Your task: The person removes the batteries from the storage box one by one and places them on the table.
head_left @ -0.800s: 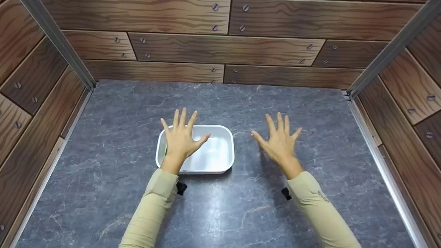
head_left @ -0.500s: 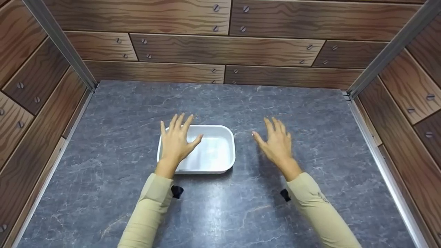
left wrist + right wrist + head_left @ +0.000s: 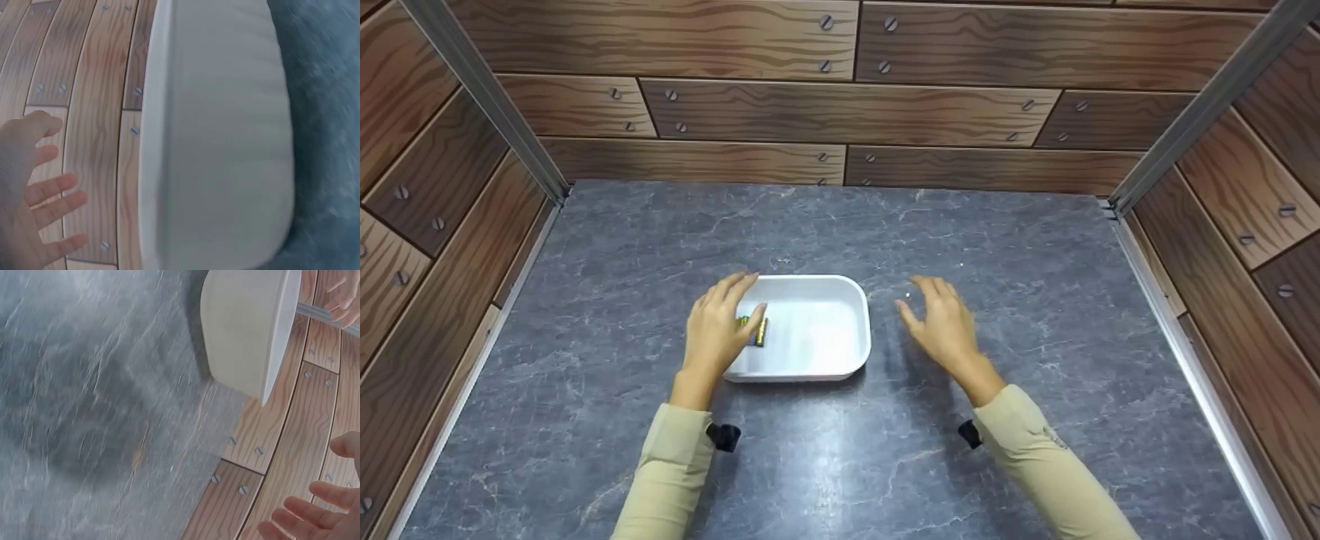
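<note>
A white rectangular tray (image 3: 821,330) with rounded corners stands on the dark tabletop. Near its left end lie what look like small batteries (image 3: 762,334), yellow and black, partly covered by my left hand (image 3: 712,330). That hand hovers over the tray's left side, fingers bent softly and thumb apart, holding nothing. To the right of the tray, my right hand (image 3: 945,322) is held in the air, its fingers loosely bent and nothing in it. In the left wrist view the tray's outer wall (image 3: 225,140) fills the middle, with the loosely spread left fingers beside it.
The grey marbled tabletop (image 3: 840,232) reaches back to a wood-patterned wall (image 3: 840,112). Similar panels with metal frame strips (image 3: 1192,360) border both sides. Both forearms wear light sleeves, with a dark device (image 3: 725,436) under the left wrist.
Both hands have drawn back toward the person, and their spread fingers have bent and relaxed. My left hand has also shifted left, so the small batteries in the tray now show.
</note>
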A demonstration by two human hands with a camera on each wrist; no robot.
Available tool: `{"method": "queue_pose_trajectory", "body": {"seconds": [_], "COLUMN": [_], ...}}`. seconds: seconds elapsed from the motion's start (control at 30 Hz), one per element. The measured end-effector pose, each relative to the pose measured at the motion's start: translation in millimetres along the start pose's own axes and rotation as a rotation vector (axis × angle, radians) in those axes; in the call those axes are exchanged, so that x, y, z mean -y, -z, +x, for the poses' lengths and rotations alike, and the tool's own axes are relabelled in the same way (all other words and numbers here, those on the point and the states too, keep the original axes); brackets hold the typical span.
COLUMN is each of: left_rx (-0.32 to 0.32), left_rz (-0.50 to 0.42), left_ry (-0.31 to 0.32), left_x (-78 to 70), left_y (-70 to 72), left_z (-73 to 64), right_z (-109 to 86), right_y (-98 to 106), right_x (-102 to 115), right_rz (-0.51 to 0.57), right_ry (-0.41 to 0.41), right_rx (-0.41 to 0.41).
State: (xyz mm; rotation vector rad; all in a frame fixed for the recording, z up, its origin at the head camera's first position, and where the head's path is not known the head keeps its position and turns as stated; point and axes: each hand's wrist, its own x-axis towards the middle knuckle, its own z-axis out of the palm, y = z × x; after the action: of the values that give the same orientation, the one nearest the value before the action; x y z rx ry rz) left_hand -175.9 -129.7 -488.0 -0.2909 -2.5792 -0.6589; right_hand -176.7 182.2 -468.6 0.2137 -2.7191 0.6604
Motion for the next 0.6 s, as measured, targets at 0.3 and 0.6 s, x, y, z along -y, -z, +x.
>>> {"method": "queue_pose_trajectory", "body": {"seconds": [0.3,0.6], "left_rx": [-0.004,-0.045], "left_rz": [-0.032,-0.131], "left_ry": [0.071,0.140], "left_x": [26.7,52.7], "left_y": [3.7,-2.7], "left_z": [-15.5,-30.9], "right_z": [-5.9,-10.3], "right_y": [-12.4,-24.9], "right_x": [16.5,29.8], "right_rz": [0.057,0.125], "right_ry": [0.046,0.118], "right_rx": [0.006,0.019]}}
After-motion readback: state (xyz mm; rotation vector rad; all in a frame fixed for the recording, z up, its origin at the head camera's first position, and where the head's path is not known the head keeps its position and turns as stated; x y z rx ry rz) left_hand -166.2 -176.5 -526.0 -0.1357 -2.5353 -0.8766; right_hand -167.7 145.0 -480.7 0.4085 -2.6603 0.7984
